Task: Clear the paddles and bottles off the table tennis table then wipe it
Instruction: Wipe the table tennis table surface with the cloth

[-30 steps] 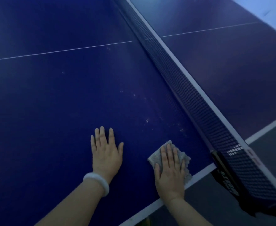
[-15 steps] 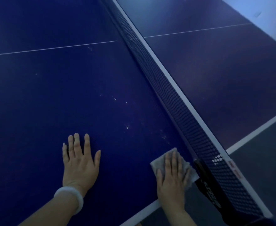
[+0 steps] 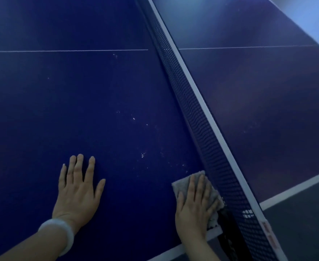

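The dark blue table tennis table (image 3: 64, 113) fills the view. My right hand (image 3: 194, 206) presses flat on a grey cloth (image 3: 183, 183) at the table's near edge, right against the foot of the net (image 3: 198, 113). My left hand (image 3: 77, 191) lies flat on the table with fingers spread, holding nothing, a white bracelet on its wrist. White specks (image 3: 142, 155) dot the surface ahead of the cloth. No paddles or bottles are in sight.
The net runs diagonally from the near right to the far top, with a white top band and a black clamp (image 3: 228, 228) at the table's edge. A white side line (image 3: 294, 187) borders the far half. Grey floor (image 3: 305, 223) lies to the right.
My right hand has slid the cloth to the right along the near edge until it meets the net. My left hand stays flat on the table.
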Motion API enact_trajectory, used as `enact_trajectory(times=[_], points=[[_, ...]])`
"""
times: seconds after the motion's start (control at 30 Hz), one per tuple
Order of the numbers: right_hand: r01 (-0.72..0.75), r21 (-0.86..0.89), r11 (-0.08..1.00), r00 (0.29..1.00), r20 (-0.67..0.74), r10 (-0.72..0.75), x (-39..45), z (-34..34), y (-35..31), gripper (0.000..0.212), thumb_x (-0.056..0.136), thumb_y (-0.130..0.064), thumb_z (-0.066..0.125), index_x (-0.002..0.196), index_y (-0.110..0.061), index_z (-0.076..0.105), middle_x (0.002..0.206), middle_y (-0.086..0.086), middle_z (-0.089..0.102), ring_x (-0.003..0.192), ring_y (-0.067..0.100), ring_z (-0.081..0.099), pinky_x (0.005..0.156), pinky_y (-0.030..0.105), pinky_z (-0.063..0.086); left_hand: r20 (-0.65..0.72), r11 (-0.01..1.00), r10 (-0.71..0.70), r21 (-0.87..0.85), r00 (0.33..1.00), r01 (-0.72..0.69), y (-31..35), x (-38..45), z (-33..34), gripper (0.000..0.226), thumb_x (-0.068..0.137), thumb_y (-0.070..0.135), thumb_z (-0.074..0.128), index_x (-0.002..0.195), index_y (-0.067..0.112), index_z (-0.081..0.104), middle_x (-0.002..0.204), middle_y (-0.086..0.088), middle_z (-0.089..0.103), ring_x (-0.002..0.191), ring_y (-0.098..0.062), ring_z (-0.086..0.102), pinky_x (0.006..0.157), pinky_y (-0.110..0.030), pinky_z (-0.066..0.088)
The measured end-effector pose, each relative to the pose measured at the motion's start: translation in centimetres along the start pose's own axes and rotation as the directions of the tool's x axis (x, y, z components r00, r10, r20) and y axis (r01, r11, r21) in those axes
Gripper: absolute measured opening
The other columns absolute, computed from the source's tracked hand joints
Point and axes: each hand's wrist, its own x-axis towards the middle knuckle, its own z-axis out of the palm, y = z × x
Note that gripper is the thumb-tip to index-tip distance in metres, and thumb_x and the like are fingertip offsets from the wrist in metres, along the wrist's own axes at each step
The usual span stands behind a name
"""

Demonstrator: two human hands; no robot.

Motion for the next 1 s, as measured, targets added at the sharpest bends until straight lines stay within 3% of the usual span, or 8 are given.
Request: enact_trajectory(times=[0.23, 0.33, 0.43, 0.57, 0.7, 0.8, 0.9, 1.0], points=[[-0.082, 0.051, 0.995, 0.994, 0.076, 0.078, 6.9, -1.7, -5.1, 0.065, 0.100, -0.051, 0.007, 0.149, -0.024, -0.025, 0.156, 0.003, -0.034, 0.148, 0.025, -0.022, 0.117, 0.062, -0.004, 0.007, 1.000, -0.008, 0.013, 1.000, 0.008, 0.3, 0.1, -0.4, 0.075, 0.095, 0.057, 0.016, 0.154, 0.012, 0.023, 0.159, -0.018, 0.015, 0.150, -0.030, 0.006, 0.122, -0.045, -0.003], [0.201, 0.036, 0.979, 0.975, 0.090, -0.203, 6.6, -1.3, -8.4, 0.065, 0.098, -0.051, 0.001, 0.152, -0.023, -0.019, 0.157, 0.002, -0.034, 0.145, 0.023, -0.030, 0.115, 0.061, -0.013, 0.010, 1.000, -0.018, 0.016, 1.000, 0.018, 0.4, 0.0, -0.4, 0.075, 0.095, 0.057, 0.016, 0.154, 0.012, 0.021, 0.160, -0.018, 0.015, 0.151, -0.029, 0.004, 0.122, -0.046, -0.002], [0.436, -0.009, 0.900, 0.897, 0.081, -0.434, 5.4, -0.6, -7.4, 0.067, 0.098, -0.052, 0.007, 0.155, -0.022, -0.010, 0.161, -0.002, -0.021, 0.148, 0.018, -0.022, 0.115, 0.057, -0.016, 0.012, 1.000, -0.020, 0.014, 1.000, 0.020, 0.3, 0.0, -0.5, 0.075, 0.095, 0.057, 0.016, 0.154, 0.012, 0.021, 0.160, -0.017, 0.015, 0.151, -0.028, 0.004, 0.122, -0.046, -0.001], [0.184, -0.004, 0.983, 0.978, 0.103, -0.182, 7.6, -1.8, -2.9, 0.069, 0.093, -0.059, -0.004, 0.152, -0.025, -0.019, 0.159, -0.005, -0.028, 0.146, 0.015, -0.027, 0.119, 0.051, -0.013, 0.012, 1.000, -0.008, 0.014, 1.000, 0.008, 0.3, 0.0, -0.6, 0.074, 0.096, 0.056, 0.018, 0.153, 0.011, 0.024, 0.159, -0.019, 0.018, 0.150, -0.030, 0.009, 0.122, -0.046, 0.001], [-0.043, 0.047, 0.998, 0.996, 0.080, 0.039, 9.3, -2.4, -5.3, 0.068, 0.099, -0.052, 0.007, 0.153, -0.019, -0.017, 0.159, 0.001, -0.026, 0.149, 0.020, -0.016, 0.121, 0.052, -0.002, 0.016, 1.000, -0.006, 0.024, 1.000, 0.006, 0.2, 0.1, -0.6, 0.074, 0.095, 0.056, 0.019, 0.153, 0.010, 0.025, 0.158, -0.019, 0.019, 0.150, -0.030, 0.010, 0.122, -0.045, -0.002], [0.219, 0.063, 0.974, 0.971, 0.085, -0.224, 8.5, -1.6, -8.6, 0.068, 0.096, -0.053, 0.001, 0.152, -0.021, -0.017, 0.159, 0.001, -0.027, 0.147, 0.019, -0.025, 0.120, 0.051, -0.011, 0.016, 1.000, -0.015, 0.010, 1.000, 0.015, 0.4, 0.2, -0.6, 0.074, 0.095, 0.057, 0.019, 0.154, 0.011, 0.023, 0.159, -0.018, 0.018, 0.150, -0.029, 0.007, 0.122, -0.043, -0.004], [0.570, 0.042, 0.821, 0.808, 0.155, -0.569, 6.8, -1.4, -8.1, 0.064, 0.099, -0.051, 0.009, 0.154, -0.025, -0.014, 0.160, -0.007, -0.026, 0.144, 0.011, -0.029, 0.119, 0.047, -0.015, 0.015, 1.000, -0.021, 0.017, 1.000, 0.021, 0.3, 0.1, -0.6, 0.075, 0.094, 0.057, 0.019, 0.154, 0.012, 0.023, 0.159, -0.018, 0.017, 0.150, -0.028, 0.006, 0.122, -0.043, -0.004], [0.552, 0.068, 0.831, 0.818, 0.147, -0.556, 7.8, -1.8, -4.2, 0.064, 0.101, -0.051, 0.015, 0.155, -0.028, -0.009, 0.160, -0.012, -0.024, 0.145, 0.007, -0.026, 0.119, 0.044, -0.014, 0.011, 1.000, -0.015, 0.005, 1.000, 0.015, 0.3, 0.0, -0.7, 0.074, 0.095, 0.057, 0.019, 0.154, 0.012, 0.024, 0.159, -0.018, 0.018, 0.150, -0.029, 0.008, 0.122, -0.045, -0.002]])
